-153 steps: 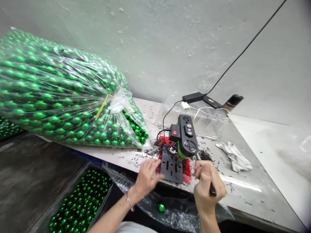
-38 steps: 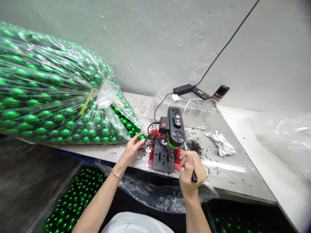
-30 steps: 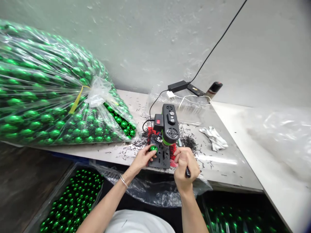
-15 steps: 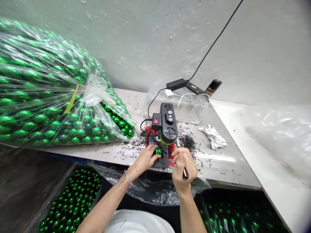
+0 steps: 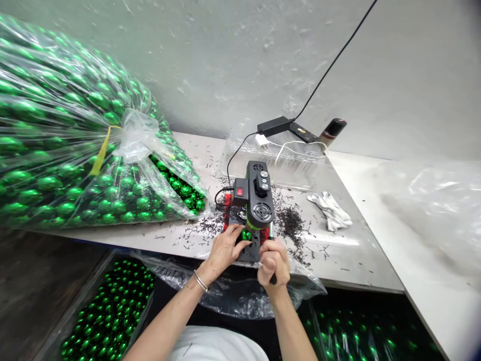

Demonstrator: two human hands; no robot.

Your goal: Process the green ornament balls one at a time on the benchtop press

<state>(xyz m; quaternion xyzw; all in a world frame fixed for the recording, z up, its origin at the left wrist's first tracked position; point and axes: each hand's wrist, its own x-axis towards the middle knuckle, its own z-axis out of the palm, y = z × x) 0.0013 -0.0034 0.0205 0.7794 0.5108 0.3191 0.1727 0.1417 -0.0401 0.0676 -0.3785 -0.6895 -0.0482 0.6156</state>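
Between thumb and fingers, my left hand (image 5: pixel 227 246) pinches a shiny green ball (image 5: pixel 246 234) under the head of a small black bench machine (image 5: pixel 259 195). My right hand (image 5: pixel 275 263) is wrapped round the machine's lever handle (image 5: pixel 273 279), whose black end pokes out below the fist. A red rocker switch (image 5: pixel 239 191) sits on the box at the machine's left side. The machine's dark base (image 5: pixel 251 253) stands on a red sheet, partly hidden by my hands.
Left on the table (image 5: pixel 158 239) lies a big clear bag (image 5: pixel 56 165) of green balls. Black scraps (image 5: pixel 289 223) surround the machine. Behind it are a clear plastic tray (image 5: pixel 293 168) and a power adapter (image 5: pixel 276 126); white gloves (image 5: pixel 331 211) lie right. More green balls (image 5: pixel 108 306) fill a lower container.
My right hand has moved left and slightly down with the lever handle. My left hand keeps its pinch on the green ball under the machine head. The view has shifted slightly.
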